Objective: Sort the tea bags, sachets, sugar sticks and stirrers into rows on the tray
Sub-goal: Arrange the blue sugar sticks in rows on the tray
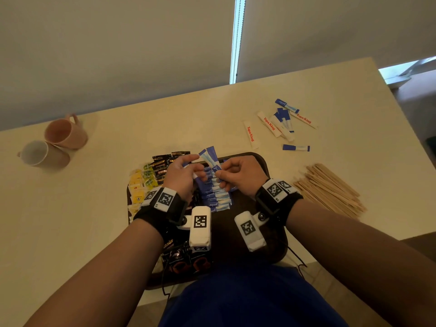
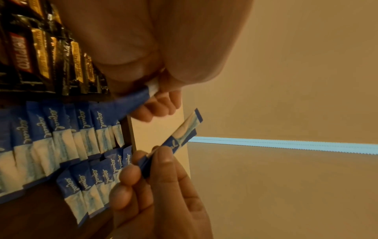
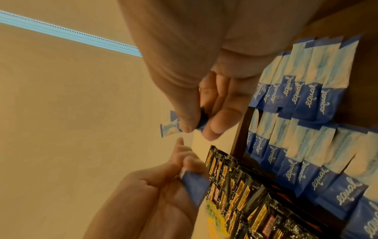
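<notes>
Both hands over the far end of the dark tray (image 1: 264, 161) on the desk (image 1: 212, 119). Right hand (image 1: 238, 175) pinches two blue sugar sticks (image 1: 211, 155); left hand (image 1: 182, 175) pinches another stick (image 2: 132, 101). Blue rows (image 1: 215, 197) lie on tray. Stirrers (image 1: 330, 190) piled right.

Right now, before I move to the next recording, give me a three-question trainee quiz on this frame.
1. True or false: the wooden stirrers lie on the tray.
2. What does the right hand pinch? A) blue Equal sticks B) a tea bag C) a stirrer
3. How many mugs stand on the table?

Key: 1 false, they lie on the table beside it; 2 A; 3 two.
</notes>
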Available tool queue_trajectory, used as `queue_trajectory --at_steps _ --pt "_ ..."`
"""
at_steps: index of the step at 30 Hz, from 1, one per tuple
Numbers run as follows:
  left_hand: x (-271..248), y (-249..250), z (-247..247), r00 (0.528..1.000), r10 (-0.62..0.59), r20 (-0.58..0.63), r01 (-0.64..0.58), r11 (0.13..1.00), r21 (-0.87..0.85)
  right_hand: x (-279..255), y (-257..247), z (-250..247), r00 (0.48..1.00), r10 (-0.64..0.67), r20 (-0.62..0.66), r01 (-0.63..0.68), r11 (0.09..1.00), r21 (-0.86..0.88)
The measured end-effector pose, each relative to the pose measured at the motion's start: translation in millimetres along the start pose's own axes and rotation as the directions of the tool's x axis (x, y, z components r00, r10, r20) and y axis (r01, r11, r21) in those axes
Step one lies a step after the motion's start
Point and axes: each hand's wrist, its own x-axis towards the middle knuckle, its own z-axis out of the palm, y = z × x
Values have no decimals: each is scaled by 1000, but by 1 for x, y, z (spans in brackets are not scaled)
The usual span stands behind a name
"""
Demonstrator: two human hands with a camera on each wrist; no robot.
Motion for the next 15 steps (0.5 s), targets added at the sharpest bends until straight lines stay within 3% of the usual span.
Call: queue_trajectory --at_steps 4,7,15 --pt "-1 0 6 996 -19 91 12 998 68 2 1 -3 999 -12 -52 8 998 -66" --pt "-3 -1 6 985 82 155 -130 934 332 3 1 -5 998 -35 -58 28 992 -119" --pt "1 5 -2 981 189 48 -190 863 469 2 4 -11 990 -117 -83 111 991 -75"
